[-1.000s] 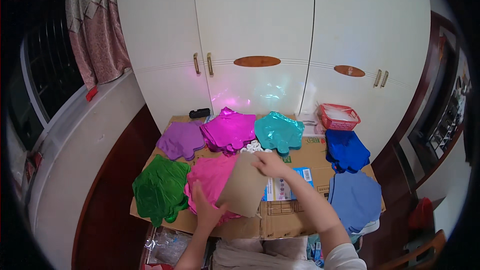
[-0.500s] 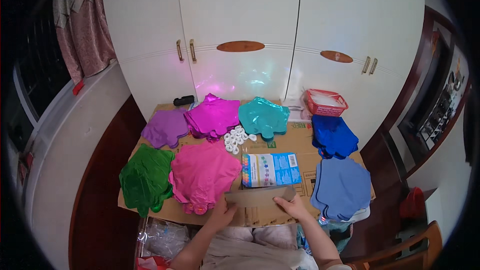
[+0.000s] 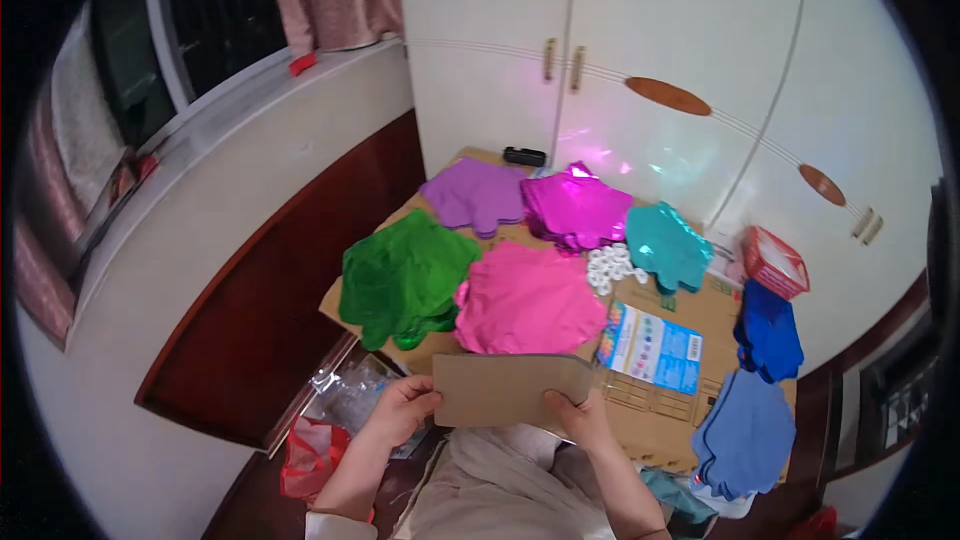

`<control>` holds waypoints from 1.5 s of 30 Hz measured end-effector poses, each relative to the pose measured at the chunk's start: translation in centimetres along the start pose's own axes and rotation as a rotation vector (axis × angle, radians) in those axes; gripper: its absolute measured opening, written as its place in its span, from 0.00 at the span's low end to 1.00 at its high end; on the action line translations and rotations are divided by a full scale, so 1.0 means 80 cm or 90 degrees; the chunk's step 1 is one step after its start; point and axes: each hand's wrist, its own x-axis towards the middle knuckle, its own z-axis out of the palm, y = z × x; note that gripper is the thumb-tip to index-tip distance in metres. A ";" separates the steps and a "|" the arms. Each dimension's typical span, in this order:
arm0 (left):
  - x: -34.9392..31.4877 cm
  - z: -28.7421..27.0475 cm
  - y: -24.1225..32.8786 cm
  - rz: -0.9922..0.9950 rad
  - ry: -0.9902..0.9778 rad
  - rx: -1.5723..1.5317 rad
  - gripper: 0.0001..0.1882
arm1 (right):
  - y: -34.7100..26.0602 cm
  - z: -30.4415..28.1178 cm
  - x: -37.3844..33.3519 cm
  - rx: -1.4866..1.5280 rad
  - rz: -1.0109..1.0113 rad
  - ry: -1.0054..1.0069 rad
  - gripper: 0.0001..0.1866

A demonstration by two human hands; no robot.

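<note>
Cardboard surface lies under colourful stacked sheets; left hand and right hand grasp a brown card near opposite ends.

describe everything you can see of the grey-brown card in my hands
The card is a plain, roughly rectangular grey-brown sheet, apparently cardboard, with no print visible on its facing side. Its long edges run left to right, just below the pink stack in view; whether they touch is unclear. The left hand grips its left end, the right hand its right.
</note>
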 end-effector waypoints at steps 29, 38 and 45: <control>-0.058 -0.236 -0.052 0.161 0.394 0.115 0.03 | 0.057 0.263 0.076 -0.485 -0.053 -0.092 0.14; -0.050 -0.297 -0.074 0.159 0.594 0.497 0.09 | 0.099 0.321 0.078 -0.539 -0.171 -0.205 0.14; -0.041 -0.287 -0.061 0.154 0.694 0.657 0.08 | 0.128 0.349 0.069 -0.547 -0.223 -0.222 0.15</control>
